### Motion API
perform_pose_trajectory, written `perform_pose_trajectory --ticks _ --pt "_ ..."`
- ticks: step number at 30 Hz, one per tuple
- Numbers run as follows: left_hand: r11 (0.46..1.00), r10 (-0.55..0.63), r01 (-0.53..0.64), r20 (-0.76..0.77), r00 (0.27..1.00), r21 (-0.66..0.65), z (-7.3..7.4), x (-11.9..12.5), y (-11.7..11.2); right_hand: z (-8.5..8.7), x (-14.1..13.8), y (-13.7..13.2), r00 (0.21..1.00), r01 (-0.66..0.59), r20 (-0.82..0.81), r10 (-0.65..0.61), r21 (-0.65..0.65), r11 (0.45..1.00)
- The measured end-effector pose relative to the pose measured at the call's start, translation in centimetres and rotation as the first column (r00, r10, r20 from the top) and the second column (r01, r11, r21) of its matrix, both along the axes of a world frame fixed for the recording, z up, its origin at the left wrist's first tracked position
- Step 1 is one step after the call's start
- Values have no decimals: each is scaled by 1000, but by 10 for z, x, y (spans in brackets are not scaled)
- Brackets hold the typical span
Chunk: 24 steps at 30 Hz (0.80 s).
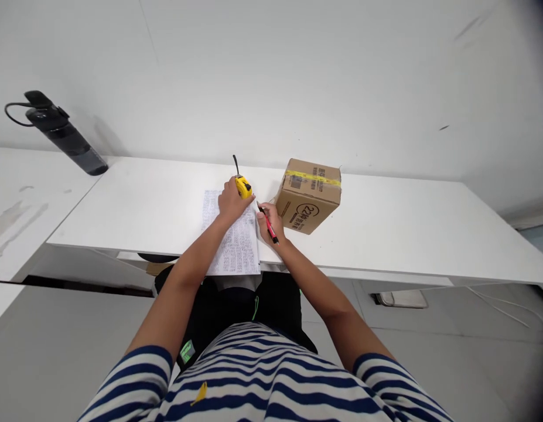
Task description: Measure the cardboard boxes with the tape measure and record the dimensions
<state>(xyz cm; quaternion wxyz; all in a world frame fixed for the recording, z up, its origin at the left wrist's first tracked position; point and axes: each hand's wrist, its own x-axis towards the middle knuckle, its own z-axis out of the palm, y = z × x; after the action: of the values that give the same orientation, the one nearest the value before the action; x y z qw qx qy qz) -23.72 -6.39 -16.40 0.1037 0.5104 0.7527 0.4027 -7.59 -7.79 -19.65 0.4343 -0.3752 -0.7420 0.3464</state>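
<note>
A sheet of paper [236, 249] covered in handwriting lies at the front edge of the white table. My left hand [231, 202] is closed around a yellow tape measure [243, 187] over the top of the paper; the tape measure's black strap sticks up behind it. Just right of the paper, my right hand [270, 223] grips a red and black pen [268, 225], its tip toward the sheet's upper right edge. Close beyond the right hand stands a brown cardboard box [313, 211] with yellow tape across its top and dark printing.
A dark water bottle [69, 135] with a loop handle stands at the far left by the white wall [253, 76]. The white table [407, 228] stretches to the right. Under it, a pale flat object [403, 299] and cables [499, 305] lie on the floor.
</note>
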Motion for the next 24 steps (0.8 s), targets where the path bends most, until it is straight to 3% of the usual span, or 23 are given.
perform_pose_trajectory --ticks 2,5,11,17,24 --pt "999 33 -33 -56 998 -10 -8 5 8 -2 1 4 995 -73 -64 72 -19 997" --pt "1000 -9 7 -101 995 -19 -15 6 9 -1 2 10 988 -138 -83 129 -115 984" --pt "996 -43 32 -141 989 -83 -12 3 6 -1 -2 17 981 -185 4 192 -250 950" --pt "994 -32 15 -157 987 -109 -14 6 8 -3 -6 14 991 -77 90 97 -203 976" --pt "998 -31 24 -147 989 -50 -22 8 9 -6 -6 10 982 -61 175 75 -85 995"
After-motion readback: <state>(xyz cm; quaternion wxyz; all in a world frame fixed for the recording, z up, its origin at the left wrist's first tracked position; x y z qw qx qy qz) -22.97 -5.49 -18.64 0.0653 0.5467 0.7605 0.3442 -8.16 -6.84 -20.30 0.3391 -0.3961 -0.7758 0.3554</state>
